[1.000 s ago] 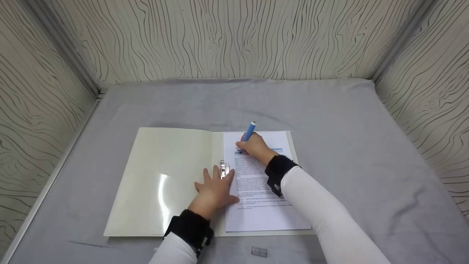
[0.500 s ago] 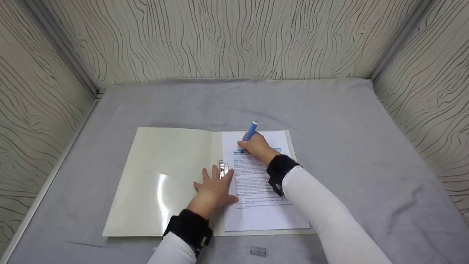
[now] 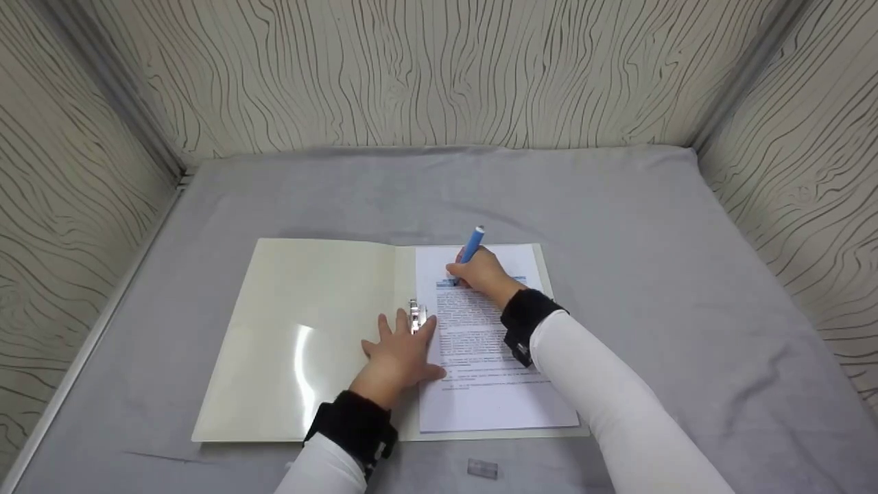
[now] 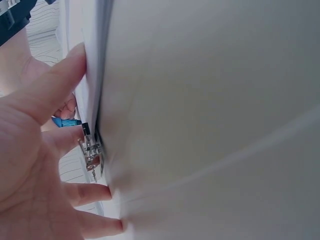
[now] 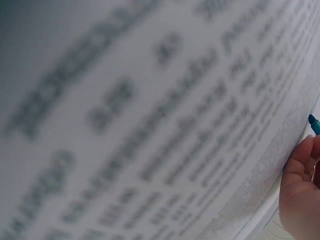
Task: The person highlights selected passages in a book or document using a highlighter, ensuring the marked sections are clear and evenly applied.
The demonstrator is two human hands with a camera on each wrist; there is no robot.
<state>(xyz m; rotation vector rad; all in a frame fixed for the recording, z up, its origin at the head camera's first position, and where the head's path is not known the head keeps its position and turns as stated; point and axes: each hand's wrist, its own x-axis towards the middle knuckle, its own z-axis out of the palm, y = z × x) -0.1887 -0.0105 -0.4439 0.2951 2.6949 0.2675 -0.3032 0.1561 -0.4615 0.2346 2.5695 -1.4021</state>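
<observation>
Right hand (image 3: 483, 273) is pinching a blue marker (image 3: 469, 250) low on its barrel, fingers curled round it, tip touching the top lines of the printed sheet (image 3: 490, 370); the barrel is leaning toward 1 o'clock. In the right wrist view the marker tip (image 5: 313, 124) is showing just past the fingers (image 5: 300, 190). Judged light, rigid and smooth-sided, so a low hold near the tip looks best for control.

Left hand (image 3: 401, 351) is lying flat, fingers spread and straight, pressing on the folder (image 3: 302, 343) at its spine, touching the metal clip (image 3: 416, 315), at 7 o'clock from the marker. The sheet is probably thin, limp and prone to sliding; that flat press is steadying it.

A small clear cap (image 3: 482, 468) is lying on the grey cloth (image 3: 651, 240) at 6 o'clock, apart from the folder.
</observation>
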